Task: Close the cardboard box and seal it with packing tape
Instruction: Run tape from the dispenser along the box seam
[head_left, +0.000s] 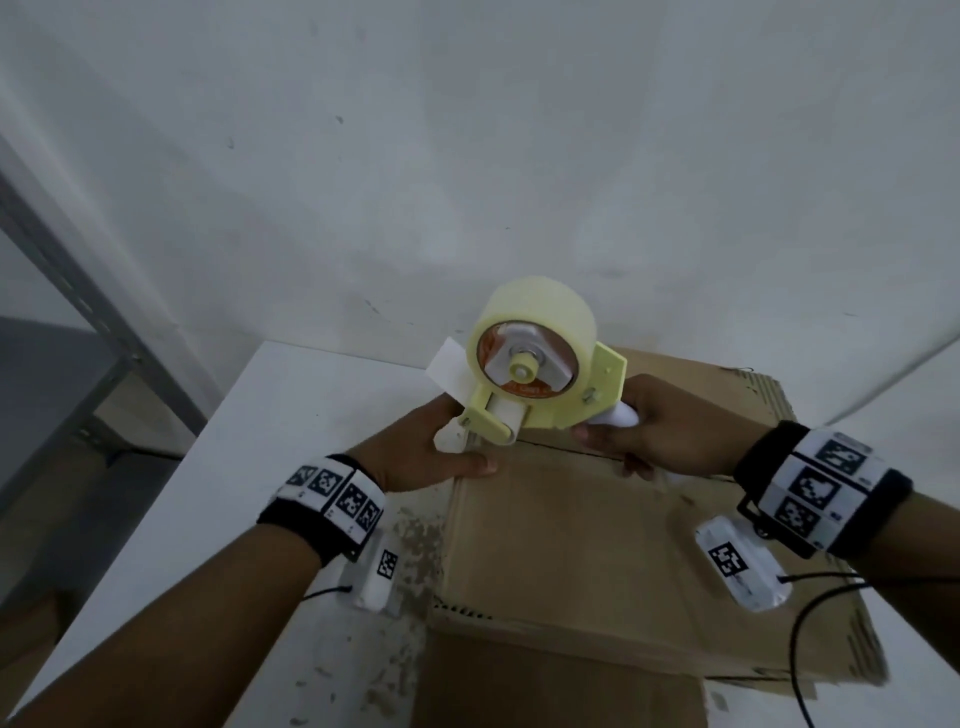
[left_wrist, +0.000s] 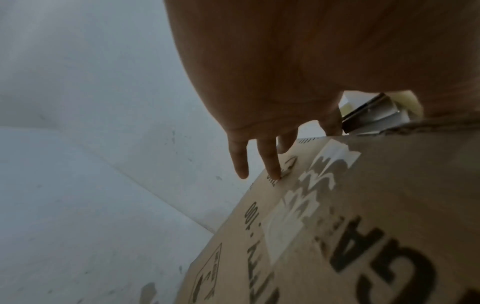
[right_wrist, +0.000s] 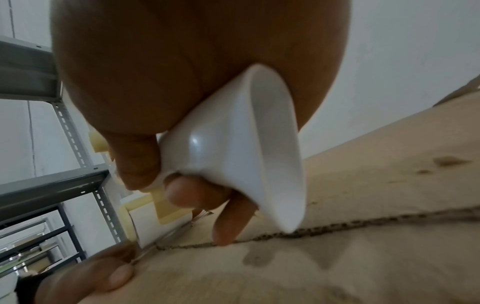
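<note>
The cardboard box (head_left: 561, 545) stands on the white table with its top flaps folded down and the seam (head_left: 571, 452) running across. My right hand (head_left: 654, 431) grips the white handle (right_wrist: 233, 148) of a yellow tape dispenser (head_left: 535, 374) carrying a roll of clear tape. The dispenser's front end sits at the left end of the seam. My left hand (head_left: 410, 457) straddles the box's left top edge there. Its thumb (right_wrist: 103, 275) lies flat on the top and its straight fingers (left_wrist: 270, 160) lie down the printed side (left_wrist: 363, 205). The tape's free end is hidden.
The white table (head_left: 260, 467) has bare surface to the left of the box and ends in an edge on that side. A grey metal shelf frame (head_left: 78, 312) stands beyond that edge. A white wall rises close behind the box.
</note>
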